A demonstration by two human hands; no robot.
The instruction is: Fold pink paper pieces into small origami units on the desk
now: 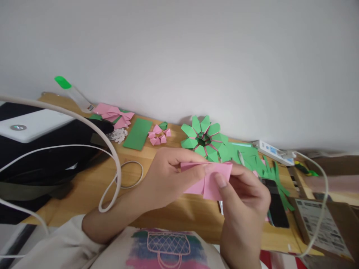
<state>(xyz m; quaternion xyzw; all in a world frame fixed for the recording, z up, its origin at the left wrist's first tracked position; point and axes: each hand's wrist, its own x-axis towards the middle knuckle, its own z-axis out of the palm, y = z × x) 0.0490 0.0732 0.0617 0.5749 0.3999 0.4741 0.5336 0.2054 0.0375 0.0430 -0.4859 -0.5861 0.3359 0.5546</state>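
Note:
A folded pink paper piece (208,180) is held above the wooden table (84,186) between both hands. My left hand (168,177) pinches its left and top edge with thumb and fingers closed. My right hand (244,203) grips its right lower part, thumb pressed on the front. Just behind them lies a green and pink paper ring (204,139) made of folded units.
A green paper rectangle (138,133), small pink folded pieces (159,135) and a pink folded stack (113,114) lie at the back. A black bag (42,157) with white cables (112,164) fills the left. Green scraps (252,158), a black phone (276,203) and a cardboard box (325,224) sit right.

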